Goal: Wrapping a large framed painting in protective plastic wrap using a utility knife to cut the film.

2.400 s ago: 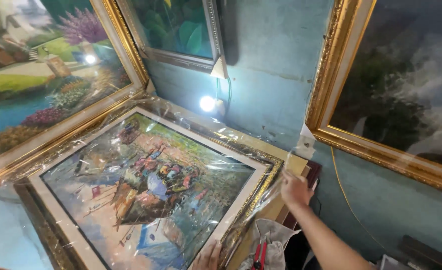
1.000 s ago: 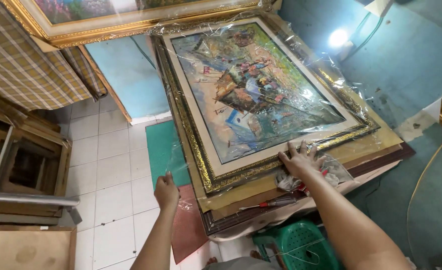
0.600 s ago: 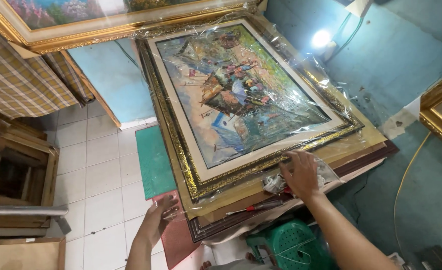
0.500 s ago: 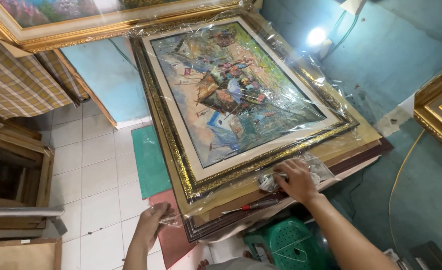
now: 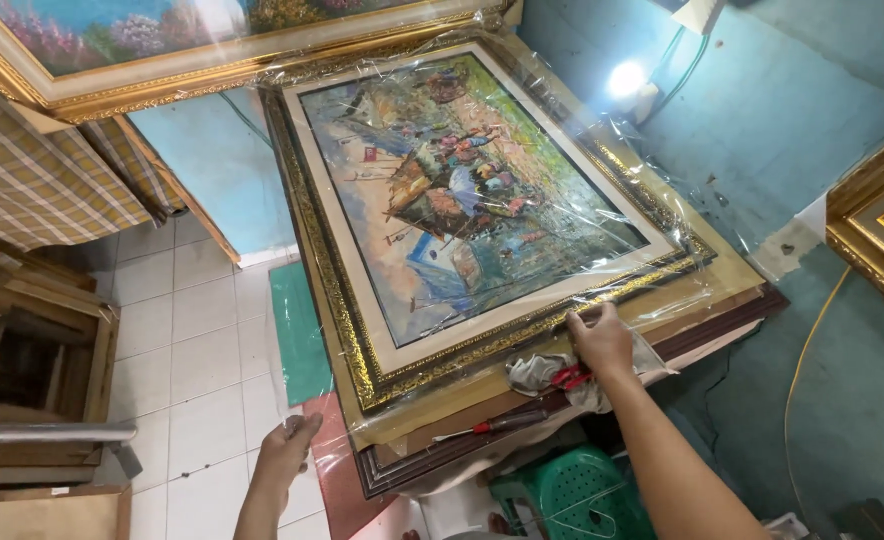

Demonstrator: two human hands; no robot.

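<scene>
We look down on a framed painting (image 5: 462, 190) of a busy boat scene, its gilt ornate frame wrapped in clear plastic film (image 5: 662, 190), lying flat on a stack of boards and other frames that serves as our surface (image 5: 732, 290), pushed against a blue wall (image 5: 762, 90).

Our right hand (image 5: 600, 340) rests at the near lower edge of the frame, fingers curled in a narrow grip that pinches the loose edge of the film where it meets the gilt moulding. Just beside that hand, on the near side, lies a crumpled grey rag (image 5: 542, 372) with something red (image 5: 569, 376) on it, too small to tell what. A red-handled screwdriver (image 5: 492, 425) lies near the rag along the front of the stack.

Our left hand (image 5: 287, 455) hangs off the near left corner of the stack, above the white tiled floor (image 5: 192, 350), fingers drawn together; we cannot tell whether it holds the film's edge or nothing.

A green plastic stool (image 5: 572, 495) stands under the stack. A second gilt-framed painting (image 5: 192, 40) leans above, checked cloth (image 5: 32, 170) hangs at left, and wooden crates (image 5: 32, 370) sit on the floor.
</scene>
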